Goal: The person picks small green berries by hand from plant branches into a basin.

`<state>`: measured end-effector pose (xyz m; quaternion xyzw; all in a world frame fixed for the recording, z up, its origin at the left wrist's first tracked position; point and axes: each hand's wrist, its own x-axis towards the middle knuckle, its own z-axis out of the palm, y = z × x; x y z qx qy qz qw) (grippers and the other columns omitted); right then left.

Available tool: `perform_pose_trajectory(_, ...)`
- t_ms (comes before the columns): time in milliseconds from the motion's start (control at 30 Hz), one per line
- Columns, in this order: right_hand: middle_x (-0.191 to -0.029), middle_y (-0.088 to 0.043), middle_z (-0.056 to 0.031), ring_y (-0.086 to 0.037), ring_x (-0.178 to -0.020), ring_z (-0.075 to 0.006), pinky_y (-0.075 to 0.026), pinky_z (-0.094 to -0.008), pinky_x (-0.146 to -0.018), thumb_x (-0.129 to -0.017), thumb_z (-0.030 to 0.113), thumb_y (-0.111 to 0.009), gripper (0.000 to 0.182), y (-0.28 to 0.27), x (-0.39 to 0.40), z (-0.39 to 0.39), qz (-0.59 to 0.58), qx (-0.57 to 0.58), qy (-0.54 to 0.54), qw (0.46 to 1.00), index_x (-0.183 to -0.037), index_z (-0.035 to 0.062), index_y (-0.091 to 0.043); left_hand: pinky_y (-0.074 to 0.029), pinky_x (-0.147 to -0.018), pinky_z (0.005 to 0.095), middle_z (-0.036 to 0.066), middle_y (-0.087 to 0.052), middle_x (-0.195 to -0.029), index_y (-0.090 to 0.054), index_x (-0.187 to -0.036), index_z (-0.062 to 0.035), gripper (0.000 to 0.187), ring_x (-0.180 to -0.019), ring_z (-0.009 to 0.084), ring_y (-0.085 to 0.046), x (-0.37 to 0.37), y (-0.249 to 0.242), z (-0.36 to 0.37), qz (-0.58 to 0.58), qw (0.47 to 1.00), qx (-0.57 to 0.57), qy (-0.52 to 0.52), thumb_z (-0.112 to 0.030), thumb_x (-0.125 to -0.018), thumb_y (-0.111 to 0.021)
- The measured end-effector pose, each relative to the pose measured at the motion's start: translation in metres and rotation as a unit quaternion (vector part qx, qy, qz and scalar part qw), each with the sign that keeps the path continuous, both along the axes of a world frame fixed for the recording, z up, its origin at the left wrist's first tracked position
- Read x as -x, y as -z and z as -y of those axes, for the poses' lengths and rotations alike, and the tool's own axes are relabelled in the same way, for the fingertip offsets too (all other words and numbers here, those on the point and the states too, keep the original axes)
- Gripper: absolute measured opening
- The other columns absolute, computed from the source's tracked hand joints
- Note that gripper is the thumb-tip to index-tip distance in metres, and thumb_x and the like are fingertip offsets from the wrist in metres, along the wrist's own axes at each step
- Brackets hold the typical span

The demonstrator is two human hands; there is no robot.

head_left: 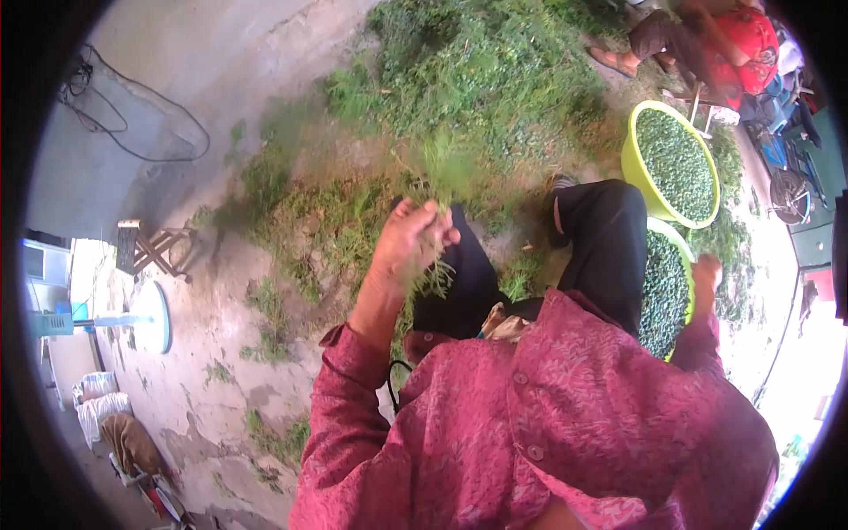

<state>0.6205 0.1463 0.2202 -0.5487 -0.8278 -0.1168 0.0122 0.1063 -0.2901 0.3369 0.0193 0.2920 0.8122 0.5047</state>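
Observation:
My left hand is closed around a feathery green sprig, held above my left knee; its upper part is smeared by motion. My right hand is at the outer right edge of a yellow-green tub beside my right leg. Its fingers look curled, but what they hold, if anything, cannot be made out. Many small round dark-green pieces, like berries, fill this tub. Just beyond it stands a second yellow-green tub, filled with similar green pieces.
A wide heap of cut green branches covers the floor ahead. Another person in red sits at the upper right. On the left are a folding stool, a standing fan and a black cable.

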Motion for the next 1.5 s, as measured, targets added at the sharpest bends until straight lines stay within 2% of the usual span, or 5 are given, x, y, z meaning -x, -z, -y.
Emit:
perform_pose_trajectory(333,-0.076,-0.060,-0.0125,-0.058,-0.078,-0.0248,-0.049,-0.0396,-0.058,-0.076,0.040,-0.054,0.043,-0.035,-0.001,0.052,-0.226,0.278,0.352,0.865,-0.093,0.0011,-0.062,-0.046,-0.066,0.0370,0.009,-0.058,-0.070,-0.060,-0.066,-0.0050,0.017,-0.070,0.0193,-0.054,0.019,-0.001,0.004,-0.031,0.997,-0.062,0.019,-0.008,-0.082,-0.055)
perform_pose_trajectory(800,-0.082,-0.063,-0.0132,-0.058,-0.065,-0.0195,-0.046,-0.0306,-0.060,-0.078,0.022,-0.062,0.027,-0.132,0.281,0.126,-0.307,0.181,-0.194,0.914,-0.097,0.0028,-0.061,-0.039,-0.065,0.0280,0.006,-0.052,-0.078,-0.053,-0.105,-0.0025,0.030,-0.062,0.0103,-0.045,0.008,-0.005,-0.003,-0.027,0.993,-0.071,0.085,-0.009,-0.078,-0.061)
perform_pose_trajectory(1067,-0.076,-0.062,-0.0097,-0.059,-0.069,-0.0127,-0.047,-0.0274,-0.063,-0.080,0.019,-0.061,0.022,-0.146,0.347,0.176,-0.361,0.389,-0.281,0.800,-0.092,0.0009,-0.062,-0.046,-0.055,0.0361,0.010,-0.054,-0.069,-0.055,-0.094,-0.0027,0.023,-0.056,0.0191,-0.050,0.017,-0.016,0.013,-0.019,0.999,-0.039,0.001,-0.002,-0.074,-0.065)
perform_pose_trajectory(1367,-0.071,-0.061,-0.0015,-0.053,-0.059,-0.0074,-0.045,-0.0241,-0.055,-0.081,0.015,-0.058,0.015,-0.148,0.413,0.258,-0.373,0.751,-0.271,0.473,-0.086,0.0014,-0.061,-0.050,-0.053,0.0338,0.010,-0.059,-0.071,-0.057,-0.096,0.0006,0.021,-0.054,0.0174,-0.055,-0.001,-0.033,-0.009,-0.185,0.973,0.074,0.116,-0.007,-0.077,-0.062)
perform_pose_trajectory(1500,-0.072,-0.063,-0.0063,-0.057,-0.061,-0.0114,-0.046,-0.0255,-0.058,-0.079,0.018,-0.061,0.020,-0.140,0.411,0.270,-0.357,0.753,-0.259,0.489,-0.086,-0.0004,-0.061,-0.050,-0.051,0.0290,0.009,-0.061,-0.072,-0.057,-0.095,0.0004,0.019,-0.054,0.0152,-0.057,0.002,-0.037,-0.005,-0.229,0.952,0.157,0.127,-0.001,-0.076,-0.059)
